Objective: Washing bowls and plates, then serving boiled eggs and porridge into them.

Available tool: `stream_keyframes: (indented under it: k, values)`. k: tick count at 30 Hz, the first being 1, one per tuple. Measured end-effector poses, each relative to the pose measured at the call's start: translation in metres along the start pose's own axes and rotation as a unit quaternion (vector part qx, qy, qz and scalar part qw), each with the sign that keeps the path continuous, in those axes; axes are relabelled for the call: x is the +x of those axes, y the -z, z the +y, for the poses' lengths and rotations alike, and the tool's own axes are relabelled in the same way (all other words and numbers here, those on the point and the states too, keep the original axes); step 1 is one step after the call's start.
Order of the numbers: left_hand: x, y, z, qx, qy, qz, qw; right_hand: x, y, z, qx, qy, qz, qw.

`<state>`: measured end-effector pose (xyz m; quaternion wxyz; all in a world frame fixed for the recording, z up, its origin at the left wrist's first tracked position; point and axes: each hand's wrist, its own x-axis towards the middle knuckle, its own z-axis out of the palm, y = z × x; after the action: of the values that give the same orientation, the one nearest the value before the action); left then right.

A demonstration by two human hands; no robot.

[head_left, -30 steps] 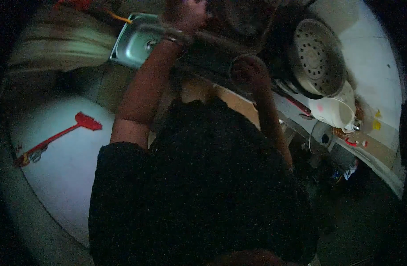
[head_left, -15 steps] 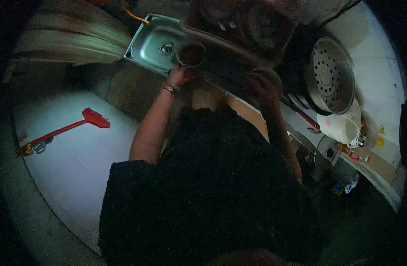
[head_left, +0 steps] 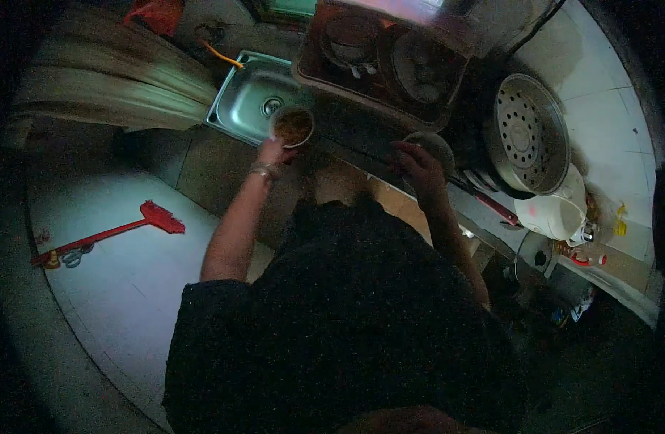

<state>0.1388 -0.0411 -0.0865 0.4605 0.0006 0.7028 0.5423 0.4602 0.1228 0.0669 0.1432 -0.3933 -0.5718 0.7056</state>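
My left hand (head_left: 272,152) grips a round bowl (head_left: 293,128) by its near side, holding it up at the right front edge of the steel sink (head_left: 249,83). Brownish contents, too dim to name, show inside the bowl. A bracelet circles my left wrist. My right hand (head_left: 419,166) hovers over the counter's front part, its fingers apart and loosely curved. Just beyond those fingers sits a greyish round dish or lid (head_left: 439,148), partly covered by the hand. Nothing shows in the right hand's grasp.
Behind the counter edge stands a brown two-burner stove (head_left: 379,54). To the right are a large perforated steamer pot (head_left: 531,134), a white jug (head_left: 553,213) and a knife with a red handle (head_left: 497,208). A red brush (head_left: 161,218) lies on the white surface at left.
My left hand has carried the bowl leftward, closer to the sink. The whole view has shifted, showing more of the stove. My right hand stays beside the round dish, its fingers more spread.
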Motion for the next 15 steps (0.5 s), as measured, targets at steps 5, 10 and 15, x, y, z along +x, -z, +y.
stream_keyframes:
  k: [5, 10, 15]
  values:
    - [-0.078, 0.042, 0.088, 0.152, -0.009, 0.033, 0.988, 0.0, 0.003, 0.0, 0.015, 0.026, 0.016, 0.999]
    - [-0.118, 0.003, 0.169, 0.141, -0.13, -0.118, 0.974, -0.001, -0.004, -0.003, 0.027, 0.023, -0.006, 0.999]
    - [-0.082, -0.071, 0.209, 0.177, -0.149, -0.151, 0.961, -0.008, -0.005, -0.011, 0.015, 0.051, -0.018, 0.998]
